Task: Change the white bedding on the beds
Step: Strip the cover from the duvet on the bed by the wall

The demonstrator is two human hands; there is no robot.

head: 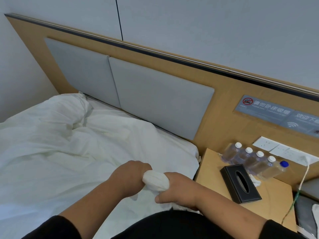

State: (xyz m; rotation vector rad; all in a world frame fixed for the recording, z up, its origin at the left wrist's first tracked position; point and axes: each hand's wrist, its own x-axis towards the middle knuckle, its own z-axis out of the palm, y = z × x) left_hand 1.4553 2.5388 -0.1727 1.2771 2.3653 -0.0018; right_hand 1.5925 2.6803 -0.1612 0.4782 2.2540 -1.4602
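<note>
A rumpled white duvet [69, 149] covers the bed, bunched up towards the far left corner by the headboard. At the bed's near right corner a twisted bunch of the white bedding [156, 181] is gathered between both hands. My left hand [129, 176] grips the bunch from the left, fingers curled round it. From the right, my right hand [177, 188] grips the same bunch, thumb underneath. Both forearms reach in from the bottom of the view in black sleeves.
A wooden headboard with two grey padded panels [155, 99] runs behind the bed. To the right stands a wooden nightstand [214, 180] with a black tissue box [240, 183], several water bottles [255, 161], wall sockets [265, 144] and a white cable [303, 176].
</note>
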